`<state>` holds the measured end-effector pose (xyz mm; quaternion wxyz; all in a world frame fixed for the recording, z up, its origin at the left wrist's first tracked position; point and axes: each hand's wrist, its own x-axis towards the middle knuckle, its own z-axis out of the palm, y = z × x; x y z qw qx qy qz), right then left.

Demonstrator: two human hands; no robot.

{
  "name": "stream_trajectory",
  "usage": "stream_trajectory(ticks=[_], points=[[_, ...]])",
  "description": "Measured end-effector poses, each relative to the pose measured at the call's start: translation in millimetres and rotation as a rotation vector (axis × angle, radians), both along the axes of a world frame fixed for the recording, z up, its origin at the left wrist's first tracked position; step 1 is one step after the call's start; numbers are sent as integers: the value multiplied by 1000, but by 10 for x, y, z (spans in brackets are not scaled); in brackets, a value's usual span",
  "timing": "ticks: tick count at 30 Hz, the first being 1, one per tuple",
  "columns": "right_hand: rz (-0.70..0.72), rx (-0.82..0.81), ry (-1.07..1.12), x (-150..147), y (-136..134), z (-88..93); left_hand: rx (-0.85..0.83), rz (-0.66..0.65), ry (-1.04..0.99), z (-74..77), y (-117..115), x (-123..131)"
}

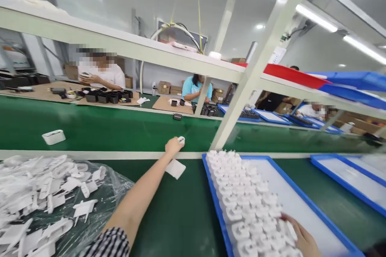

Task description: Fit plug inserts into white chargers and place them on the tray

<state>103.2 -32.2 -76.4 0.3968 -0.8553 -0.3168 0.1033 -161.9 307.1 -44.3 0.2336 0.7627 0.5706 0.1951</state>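
Observation:
My left hand (173, 145) reaches forward to the near edge of the green conveyor belt (120, 128), its fingers closed on a small white plastic part (181, 140). Just below that hand, a flat white piece (175, 168) lies on the green table. At the lower right, my right hand (301, 237) rests with fingers spread on rows of white plastic parts (247, 200). These fill the left side of a blue-rimmed tray (211, 186).
A clear bag of loose white parts (45, 200) lies at the lower left. One white housing (53, 137) sits on the belt. A slanted white shelf post (256, 64) rises beside the tray. More blue trays (346, 172) stand to the right. Across the belt, a person in white (102, 75) and other people work.

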Motion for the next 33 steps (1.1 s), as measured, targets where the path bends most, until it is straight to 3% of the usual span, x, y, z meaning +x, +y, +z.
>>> stream_trajectory(ticks=[3,6,10,14,17,21,33], points=[[-32,90,53,-123,47,98,-4,-127,43,176,-298,-221],[53,78,161,-79,-44,106,-62,-329,40,208,-808,-567],[183,-35,235,-23,-276,210,-142,-416,28,-46,-1602,-1118],[429,-174,237,-74,-328,373,-162,-253,2,-390,-2107,-1441],[443,-160,176,-76,-301,399,-156,-111,-46,-520,-2250,-1489],[465,-149,154,-12,-309,328,-159,-4,-71,-554,-2306,-1450],[309,-97,46,9,-20,148,-71,-2,-117,-643,-2343,-1439]])
